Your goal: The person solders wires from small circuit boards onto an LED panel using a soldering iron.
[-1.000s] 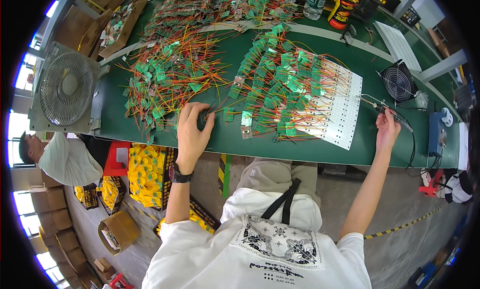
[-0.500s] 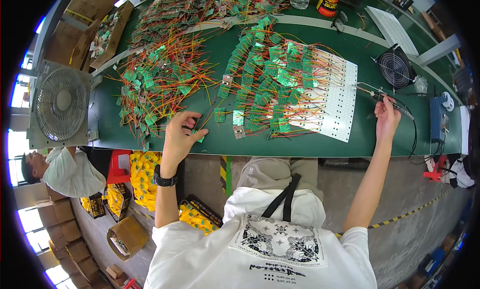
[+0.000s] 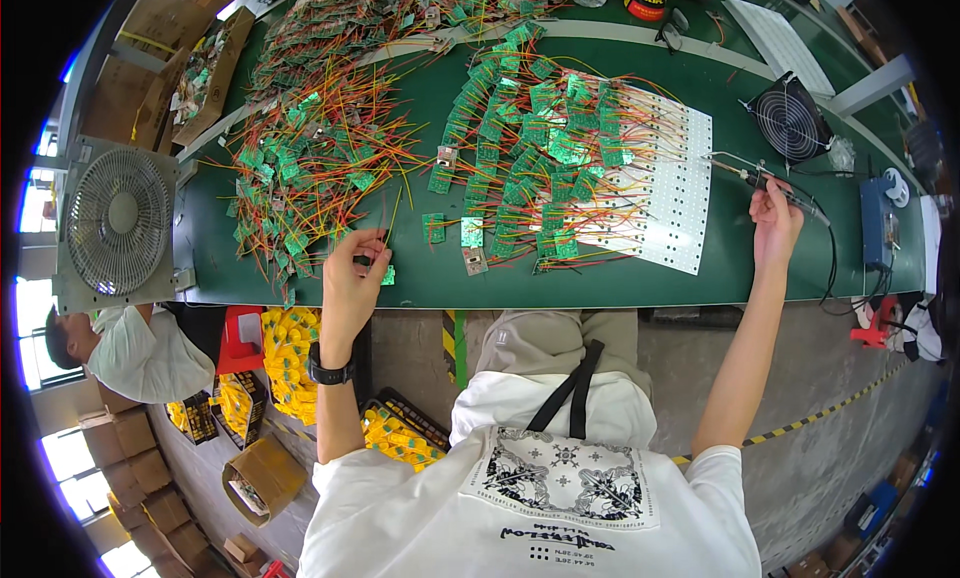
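The left hand (image 3: 352, 278) pinched a small green circuit board (image 3: 386, 274) w/ thin wires at the near edge of the green table (image 3: 600, 278); fingers were closed on it, board partly covered by the fingertips. The right hand (image 3: 775, 218) was closed around the handle of a soldering iron (image 3: 770, 183), tip pointing toward 10 o'clock, just off the white strip panel (image 3: 680, 193).

Around them: a heap of loose boards w/ orange and yellow wires (image 3: 300, 168) lay at approx. 12 o'clock from the left hand, very near it. Rows of wired boards (image 3: 530, 168) sat between the two hands, overlapping the white panel. Two single boards (image 3: 472, 233) lay just at 3 o'clock of the left hand. A small black fan (image 3: 790, 118) stood at 12 o'clock from the right hand; a blue box (image 3: 878, 233) at its 3 o'clock, cable looping between. A big grey fan (image 3: 118, 223) stood at the table's left end. Another person in white (image 3: 140, 353) bent low at 8 o'clock, near yellow packs (image 3: 290, 363).

Iron's tip was too small to make out; the far table edge was cut off by the rim.
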Motion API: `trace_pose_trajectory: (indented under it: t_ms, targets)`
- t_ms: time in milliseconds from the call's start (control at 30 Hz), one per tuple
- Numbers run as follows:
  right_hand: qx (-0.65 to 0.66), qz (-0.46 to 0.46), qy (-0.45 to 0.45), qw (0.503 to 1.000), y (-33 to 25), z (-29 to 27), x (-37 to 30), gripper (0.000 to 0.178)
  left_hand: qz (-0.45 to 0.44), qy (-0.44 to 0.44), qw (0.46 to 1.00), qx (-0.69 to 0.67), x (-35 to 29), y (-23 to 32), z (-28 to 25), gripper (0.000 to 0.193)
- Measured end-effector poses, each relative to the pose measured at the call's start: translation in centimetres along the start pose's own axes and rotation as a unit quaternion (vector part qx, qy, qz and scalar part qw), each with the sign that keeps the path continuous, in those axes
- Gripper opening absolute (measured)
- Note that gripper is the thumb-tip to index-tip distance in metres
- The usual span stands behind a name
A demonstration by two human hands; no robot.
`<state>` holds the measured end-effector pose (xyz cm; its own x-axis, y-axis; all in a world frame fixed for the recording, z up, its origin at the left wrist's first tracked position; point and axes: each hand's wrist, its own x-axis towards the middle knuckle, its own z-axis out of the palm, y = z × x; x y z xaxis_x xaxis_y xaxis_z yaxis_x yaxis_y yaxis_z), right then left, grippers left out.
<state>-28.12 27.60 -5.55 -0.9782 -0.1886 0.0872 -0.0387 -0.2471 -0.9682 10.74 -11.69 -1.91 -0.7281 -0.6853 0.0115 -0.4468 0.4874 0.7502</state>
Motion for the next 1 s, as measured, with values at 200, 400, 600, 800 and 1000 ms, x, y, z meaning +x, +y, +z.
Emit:
trace_pose_trajectory:
  t_ms: [200,400,600,800,1000]
  targets:
    - [-0.008,0.008,0.006,1.0,-0.1,0.0,-0.1,0.024,-0.003,0.018,0.999,-0.029,-0.3,0.0,0.1,0.016]
    - [-0.008,-0.001,0.015,1.0,-0.3,0.1,-0.2,0.023,0.035,0.003,0.999,-0.022,-0.5,0.3,0.3,0.015]
    - [-0.008,0.001,0.005,1.0,0.0,-0.1,0.1,0.024,0.085,-0.009,0.985,-0.149,0.2,1.5,1.7,0.017]
    - [-0.01,0.015,0.006,1.0,-0.2,0.1,-0.1,0.024,0.121,0.084,0.969,-0.198,1.6,2.5,5.0,0.022]
    - [-0.021,0.004,-0.003,1.0,-0.4,0.2,-0.3,0.022,0.169,0.039,0.943,-0.285,5.7,10.1,7.8,0.023]
